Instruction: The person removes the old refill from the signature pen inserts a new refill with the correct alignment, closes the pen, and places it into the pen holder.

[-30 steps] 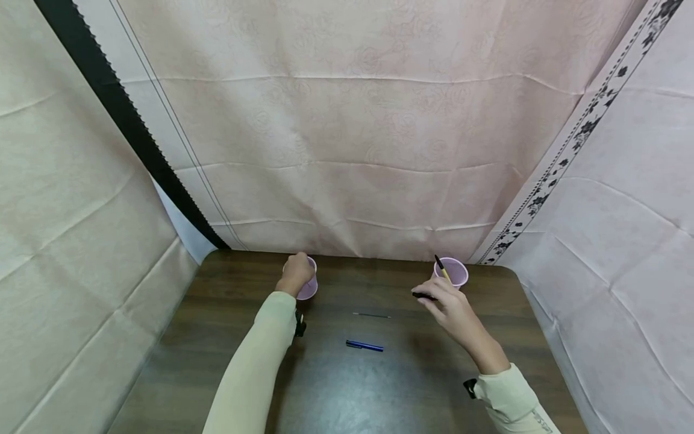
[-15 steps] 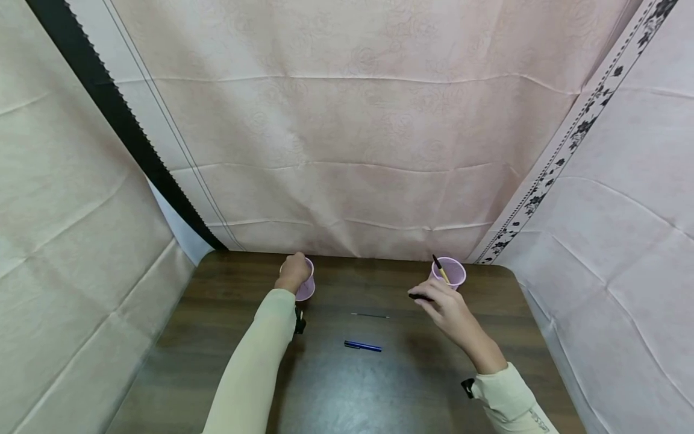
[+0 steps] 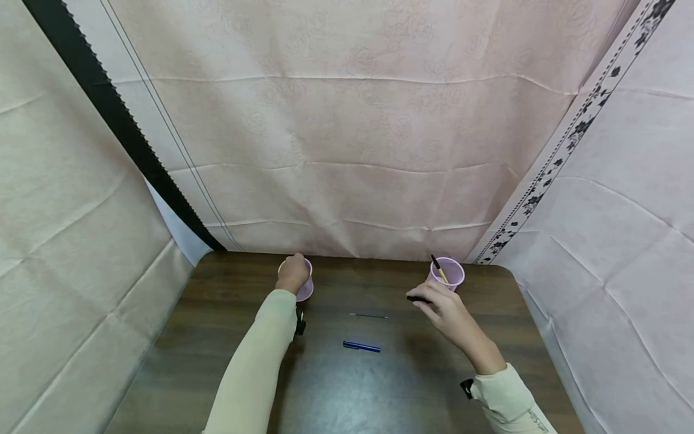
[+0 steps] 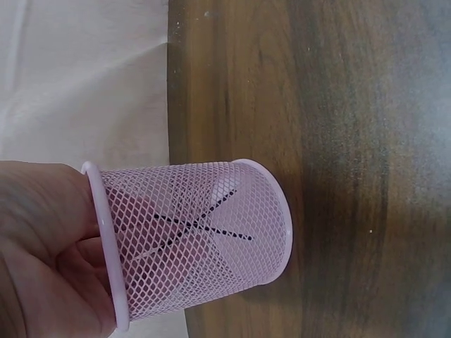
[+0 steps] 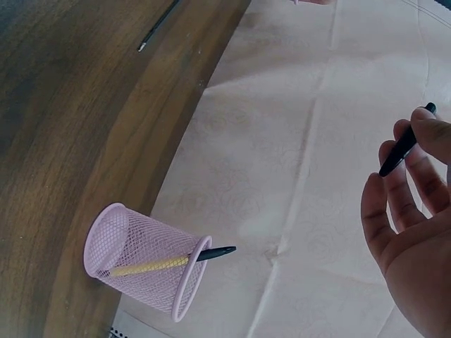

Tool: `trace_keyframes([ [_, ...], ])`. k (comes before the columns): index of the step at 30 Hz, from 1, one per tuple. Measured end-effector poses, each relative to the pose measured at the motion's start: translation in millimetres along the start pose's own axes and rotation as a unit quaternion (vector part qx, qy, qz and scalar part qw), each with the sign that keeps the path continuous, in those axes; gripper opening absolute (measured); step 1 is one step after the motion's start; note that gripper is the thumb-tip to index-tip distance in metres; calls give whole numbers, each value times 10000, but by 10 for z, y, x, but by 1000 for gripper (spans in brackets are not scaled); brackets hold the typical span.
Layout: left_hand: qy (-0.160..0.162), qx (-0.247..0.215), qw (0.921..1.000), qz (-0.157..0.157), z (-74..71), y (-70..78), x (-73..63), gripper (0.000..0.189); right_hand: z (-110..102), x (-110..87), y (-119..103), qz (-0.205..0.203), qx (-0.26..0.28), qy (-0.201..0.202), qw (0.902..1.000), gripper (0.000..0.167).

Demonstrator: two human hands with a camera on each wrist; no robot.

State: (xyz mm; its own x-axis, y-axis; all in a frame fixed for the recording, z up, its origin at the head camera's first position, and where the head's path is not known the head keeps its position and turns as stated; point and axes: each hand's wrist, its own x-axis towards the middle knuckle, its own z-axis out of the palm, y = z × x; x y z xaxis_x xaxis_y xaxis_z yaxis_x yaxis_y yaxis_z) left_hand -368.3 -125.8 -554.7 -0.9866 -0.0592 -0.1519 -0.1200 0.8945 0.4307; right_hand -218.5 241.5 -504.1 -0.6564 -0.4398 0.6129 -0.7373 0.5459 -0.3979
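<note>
My left hand [image 3: 293,273] reaches over the rim into a pink mesh pen cup [image 4: 197,232]. Through the mesh, in the left wrist view, its fingers show dimly beside thin dark sticks [image 4: 236,234] that cross each other. I cannot tell whether those fingers grip a stick. My right hand [image 3: 441,307] pinches a short, tapered black pen part [image 5: 402,149] between thumb and fingertips. Beyond it stands a second pink mesh cup [image 5: 141,253], where a yellow pen [image 5: 151,267] with a black end leans out over the rim.
On the brown wooden table [image 3: 244,361] a blue pen [image 3: 361,346] lies between the arms. A thin dark pen refill [image 3: 368,316] lies a little farther back. Pale cloth [image 3: 347,150] hangs behind the table's far edge and along both sides.
</note>
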Motion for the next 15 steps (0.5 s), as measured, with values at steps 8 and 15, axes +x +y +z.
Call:
trace_keyframes([
  [8, 129, 73, 9999, 42, 28, -15, 39, 22, -2, 2, -1, -41, 18, 20, 10000, 36],
  [15, 170, 24, 9999, 10, 21, -7, -2, 22, -3, -5, -6, 18, 10, -17, 10000, 33],
])
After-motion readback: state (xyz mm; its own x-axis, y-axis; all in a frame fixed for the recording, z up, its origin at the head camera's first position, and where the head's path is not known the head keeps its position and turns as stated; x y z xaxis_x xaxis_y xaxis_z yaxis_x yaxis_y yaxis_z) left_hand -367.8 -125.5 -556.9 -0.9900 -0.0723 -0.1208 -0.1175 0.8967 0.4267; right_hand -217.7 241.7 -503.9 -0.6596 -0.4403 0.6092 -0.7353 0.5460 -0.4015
